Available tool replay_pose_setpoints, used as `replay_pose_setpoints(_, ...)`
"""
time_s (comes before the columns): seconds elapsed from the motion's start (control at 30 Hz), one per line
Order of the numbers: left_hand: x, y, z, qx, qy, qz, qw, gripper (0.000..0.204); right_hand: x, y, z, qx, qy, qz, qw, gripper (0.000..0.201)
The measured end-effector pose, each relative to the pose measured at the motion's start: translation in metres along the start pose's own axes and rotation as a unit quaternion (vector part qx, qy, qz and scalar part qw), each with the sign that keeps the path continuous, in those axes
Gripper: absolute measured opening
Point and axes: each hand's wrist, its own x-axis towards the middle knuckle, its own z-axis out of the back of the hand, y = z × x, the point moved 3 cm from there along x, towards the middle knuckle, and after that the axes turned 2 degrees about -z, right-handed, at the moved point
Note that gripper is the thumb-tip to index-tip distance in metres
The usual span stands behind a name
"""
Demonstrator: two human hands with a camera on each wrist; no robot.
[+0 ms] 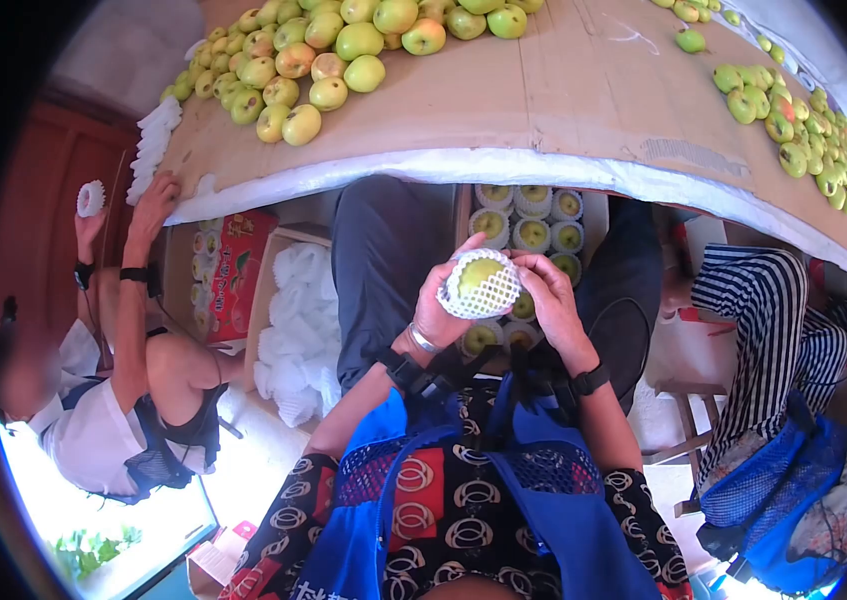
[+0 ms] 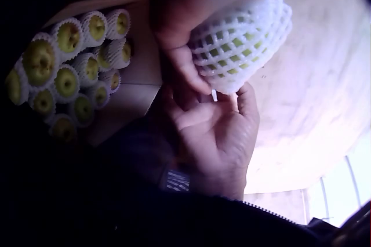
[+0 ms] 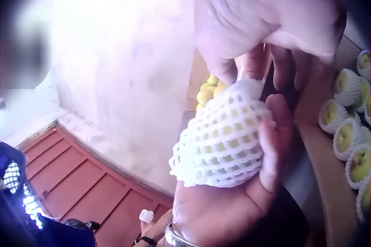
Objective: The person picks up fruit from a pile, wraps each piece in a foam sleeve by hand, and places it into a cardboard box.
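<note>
A green apple in a white foam net is held up over the lap in the head view. My left hand grips it from the side and below, with the fingers curled round the net. My right hand pinches the gathered end of the net at the apple's right side. In the right wrist view the netted apple lies in the left palm, and the right hand reaches down to the net's narrow end. The left wrist view shows the right hand at the net's tip.
A box of netted apples stands between the knees. Left of it is a box of white foam nets. Loose apples lie on the cardboard-covered table. People sit at both sides, one holding a foam net.
</note>
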Motion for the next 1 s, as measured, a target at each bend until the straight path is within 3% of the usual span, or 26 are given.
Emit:
replay_pose_setpoints(0.2,-0.002,0.002,0.008,-0.070,-0.027,0.059,0.995,0.055,0.000,-0.026,0.004,0.042,0.028,-0.030,0.998,0.015)
replay_pose_setpoints(0.3,0.000,0.003,0.016,-0.073,-0.061,0.083,0.992,0.053,-0.001,-0.024,0.003,0.001,0.025,-0.011,1.000,0.029)
replay_pose_setpoints(0.37,-0.001,0.010,0.028,-0.005,-0.102,0.125,0.987,0.051,-0.003,-0.004,0.005,-0.146,-0.047,0.090,0.984,0.043)
replay_pose_setpoints(0.4,-0.001,0.012,0.028,0.039,-0.116,0.134,0.983,0.048,-0.004,0.001,0.006,-0.146,0.009,0.069,0.987,0.052)
replay_pose_setpoints(0.43,-0.001,0.013,0.027,0.038,-0.116,0.135,0.983,0.048,-0.006,0.006,0.007,-0.147,0.008,0.068,0.987,0.052)
replay_pose_setpoints(0.5,-0.001,0.012,0.027,0.092,-0.146,0.119,0.978,0.045,-0.010,0.010,-0.001,-0.215,0.129,0.071,0.965,0.052)
replay_pose_setpoints(0.57,0.001,0.015,0.036,0.084,-0.150,0.115,0.978,0.044,-0.011,0.009,-0.004,-0.274,0.111,0.093,0.951,0.051)
replay_pose_setpoints(0.67,0.000,0.016,0.039,0.084,-0.180,0.132,0.971,0.043,-0.010,0.008,-0.005,-0.262,0.108,0.035,0.958,0.051)
replay_pose_setpoints(0.73,0.000,0.015,0.037,0.076,-0.186,0.115,0.973,0.037,-0.009,0.004,-0.001,-0.283,0.091,0.073,0.952,0.048)
replay_pose_setpoints(1.0,0.000,0.018,0.044,0.099,-0.195,0.155,0.964,0.044,-0.011,0.003,0.001,-0.294,0.079,0.069,0.950,0.036)
